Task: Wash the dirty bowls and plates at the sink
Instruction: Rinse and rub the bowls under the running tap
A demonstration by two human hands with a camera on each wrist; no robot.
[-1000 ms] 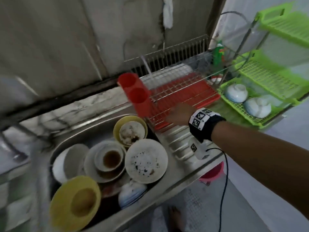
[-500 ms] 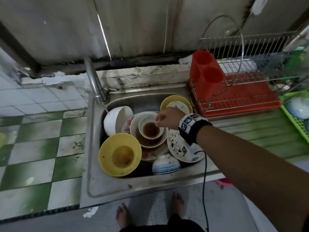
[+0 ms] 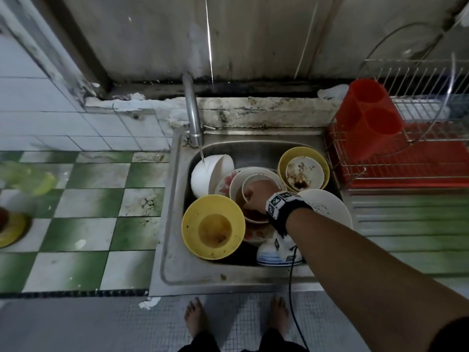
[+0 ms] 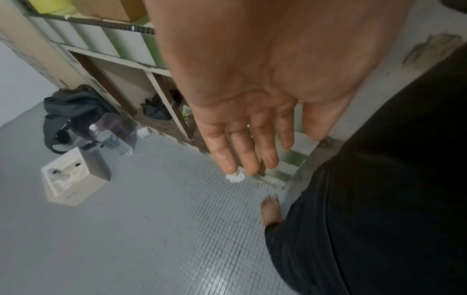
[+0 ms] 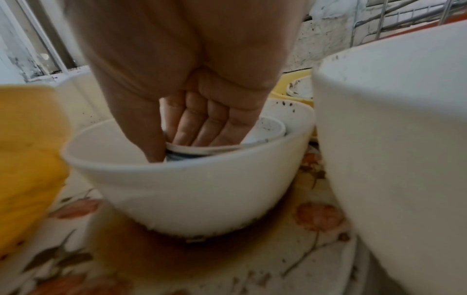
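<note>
The steel sink (image 3: pixel 172 224) is piled with dirty dishes. My right hand (image 3: pixel 253 196) reaches into the middle of the pile. Its fingers are inside a small bowl (image 5: pixel 267 129) and its thumb is outside, pinching the rim. That small bowl sits in a larger white bowl (image 5: pixel 182 189), which stands on a stained floral plate (image 5: pixel 303 229). Around them lie a yellow bowl (image 3: pixel 213 227), a speckled white plate (image 3: pixel 327 207) and a white bowl (image 3: pixel 205 176) tipped under the tap (image 3: pixel 193 115). My left hand (image 4: pixel 252 155) hangs wet and open above the floor, holding nothing.
A red drying rack (image 3: pixel 406 153) with a red cutlery holder (image 3: pixel 375 110) stands right of the sink. A green and white tiled counter (image 3: pixel 88 199) lies to the left. A thin stream runs from the tap. A water bottle (image 4: pixel 111 139) and a bag (image 4: pixel 73 107) sit on the floor.
My right hand left the drainboard by the red rack, moved left over the sink and came down onto the small bowl's rim. The head view swung from the rack to the sink.
</note>
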